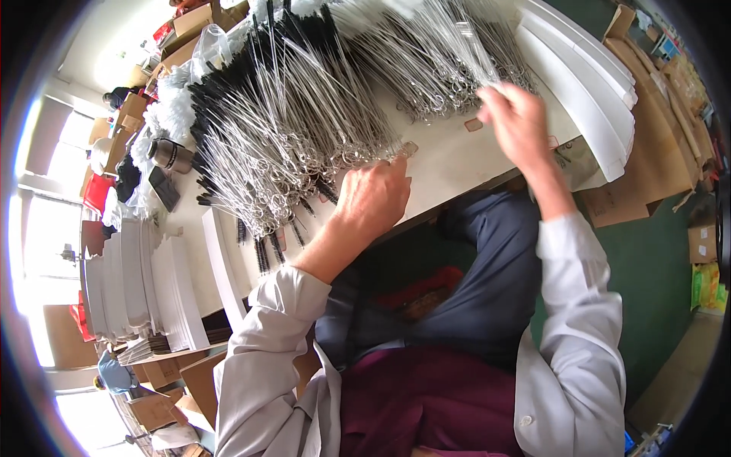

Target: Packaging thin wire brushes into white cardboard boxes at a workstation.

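Observation:
A thick heap of black-bristled wire brushes [282, 114] covers the middle of the table, their looped ends facing me. Just at the right edge of its loops is my left hand [371, 199], fingers curled closed; what they pinch, if anything, is hidden. Farther right, white-bristled wire brushes [422, 65] lie in a second heap, also with loops toward me. My right hand [519, 126], slightly blurred, is closed at this heap's near right side. From its fingertips a pale, smeared bundle of thin wire brushes [478, 57] rises away from me over the heap.
Long white card strips [575, 84] lie stacked at the table's right end, with more white strips [179, 293] at the left. A metal flask [171, 155] stands behind the left side. A large cardboard box [647, 145] is on the right. The pale tabletop [449, 171] ends before my knees.

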`<state>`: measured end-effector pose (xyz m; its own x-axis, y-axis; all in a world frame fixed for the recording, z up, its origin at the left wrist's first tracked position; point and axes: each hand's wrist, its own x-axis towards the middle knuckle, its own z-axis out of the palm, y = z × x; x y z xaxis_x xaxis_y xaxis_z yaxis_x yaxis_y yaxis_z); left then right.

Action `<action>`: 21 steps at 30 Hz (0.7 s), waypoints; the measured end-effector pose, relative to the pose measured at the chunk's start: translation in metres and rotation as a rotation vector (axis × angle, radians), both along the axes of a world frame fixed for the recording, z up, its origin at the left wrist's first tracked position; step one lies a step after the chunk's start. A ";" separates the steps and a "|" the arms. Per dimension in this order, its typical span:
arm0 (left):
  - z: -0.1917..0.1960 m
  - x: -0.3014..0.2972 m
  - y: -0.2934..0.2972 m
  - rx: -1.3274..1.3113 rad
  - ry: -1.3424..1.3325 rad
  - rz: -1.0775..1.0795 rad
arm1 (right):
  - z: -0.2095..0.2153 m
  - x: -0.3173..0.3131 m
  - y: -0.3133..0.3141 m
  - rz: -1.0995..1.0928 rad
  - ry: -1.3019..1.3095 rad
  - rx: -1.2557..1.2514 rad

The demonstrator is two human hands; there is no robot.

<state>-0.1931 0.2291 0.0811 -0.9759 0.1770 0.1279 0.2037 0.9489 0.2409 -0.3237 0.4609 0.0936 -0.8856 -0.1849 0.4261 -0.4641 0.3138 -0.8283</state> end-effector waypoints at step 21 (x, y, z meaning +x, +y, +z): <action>-0.025 0.007 -0.013 0.021 0.116 0.010 | -0.044 0.001 -0.034 -0.191 0.120 0.423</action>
<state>-0.1864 0.2163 0.0559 -0.9560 0.1636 0.2434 0.2220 0.9460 0.2361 -0.3225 0.4265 0.0495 -0.8697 -0.2028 0.4500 -0.4498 0.7008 -0.5537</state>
